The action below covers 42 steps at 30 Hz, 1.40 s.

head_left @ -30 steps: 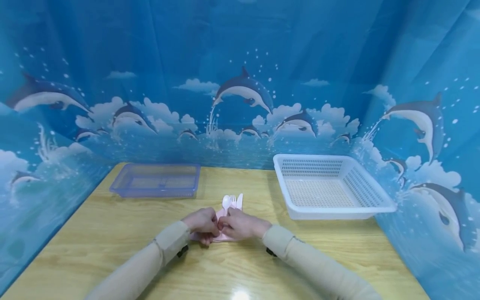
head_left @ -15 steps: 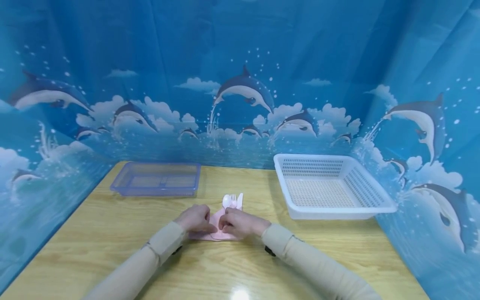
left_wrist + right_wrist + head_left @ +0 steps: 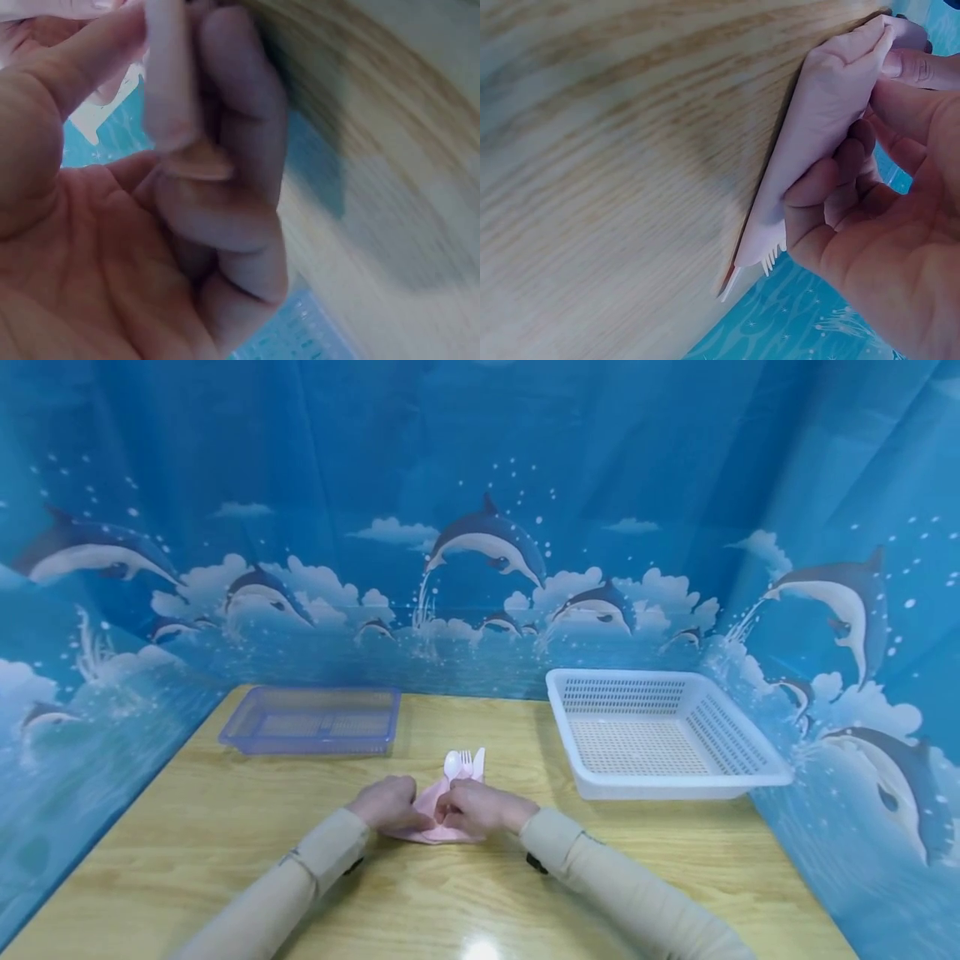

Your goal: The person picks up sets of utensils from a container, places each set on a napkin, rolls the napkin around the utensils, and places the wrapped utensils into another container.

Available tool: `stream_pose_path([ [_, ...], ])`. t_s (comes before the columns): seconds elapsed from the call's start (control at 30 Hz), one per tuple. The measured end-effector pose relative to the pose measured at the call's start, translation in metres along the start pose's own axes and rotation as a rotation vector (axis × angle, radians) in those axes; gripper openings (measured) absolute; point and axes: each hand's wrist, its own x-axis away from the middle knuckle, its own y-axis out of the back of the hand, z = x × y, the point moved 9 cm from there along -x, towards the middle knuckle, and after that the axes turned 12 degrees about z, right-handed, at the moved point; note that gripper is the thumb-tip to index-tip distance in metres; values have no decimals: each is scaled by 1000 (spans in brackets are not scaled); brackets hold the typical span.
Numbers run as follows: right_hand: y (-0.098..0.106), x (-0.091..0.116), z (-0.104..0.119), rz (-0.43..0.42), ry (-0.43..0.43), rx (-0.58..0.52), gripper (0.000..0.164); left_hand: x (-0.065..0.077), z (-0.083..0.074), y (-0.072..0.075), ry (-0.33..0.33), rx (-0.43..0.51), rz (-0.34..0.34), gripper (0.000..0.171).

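A pink cloth napkin [image 3: 429, 800] lies at the middle of the table, folded over a pale spoon [image 3: 452, 765], fork [image 3: 467, 762] and knife [image 3: 479, 763], whose upper ends stick out at the far side. At its left side, my left hand [image 3: 388, 803] pinches the cloth; the left wrist view has a fold of napkin [image 3: 171, 82] between thumb and fingers. My right hand [image 3: 480, 807] holds the bundle from the right with curled fingers. Seen from the right wrist, the fork's tines [image 3: 770, 259] poke out below those fingers. The cutlery handles are hidden in the cloth.
A translucent purple basket [image 3: 315, 745] stands at the back left of the wooden table [image 3: 480, 893]. A larger white slotted basket [image 3: 675, 787] is at the back right. Blue dolphin-print curtains [image 3: 480, 460] close in the back and sides.
My left hand has moved left, away from the right hand, and more of the napkin shows between them. The right hand and the cutlery have stayed nearly in place.
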Motion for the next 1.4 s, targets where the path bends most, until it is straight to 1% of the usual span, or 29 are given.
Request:
stream_pose_path([
  [0.13,-1,-1,-2,3,-14,-4,9,-2,4,-5,6,98,50,33],
  [0.27,-2,-1,-5,12,-33,-19,10,-3,4,-10,-9,209,102,27],
  [0.43,-2,-1,-7,5,-28,-60,11,-4,2,-13,-31,285,139,23],
  [0.53,1,0,-7,-22,-13,-88,10,-5,-1,-12,-56,319,142,18],
  [0.67,4,0,-8,-43,-24,-125,8,-6,-7,-12,-116,389,147,15],
  [0.8,3,-1,-11,-38,-58,-159,7,-8,-13,-14,-157,484,167,11],
  [0.93,2,0,-15,-49,-85,-180,6,-13,-19,-20,-178,599,212,10],
  [1.03,1,3,-20,-69,-117,-207,5,-18,-23,-25,-180,662,251,9],
  [1.1,1,5,-24,-90,-137,-225,5,-22,-24,-27,-173,689,262,10],
  [1.2,1,7,-29,-110,-155,-221,8,-25,-25,-29,-164,732,281,11],
  [1.3,1,7,-31,-104,-142,-214,10,-27,-24,-33,-161,776,307,12],
  [1.4,4,7,-29,-87,-89,-242,12,-27,-25,-35,-170,794,325,11],
])
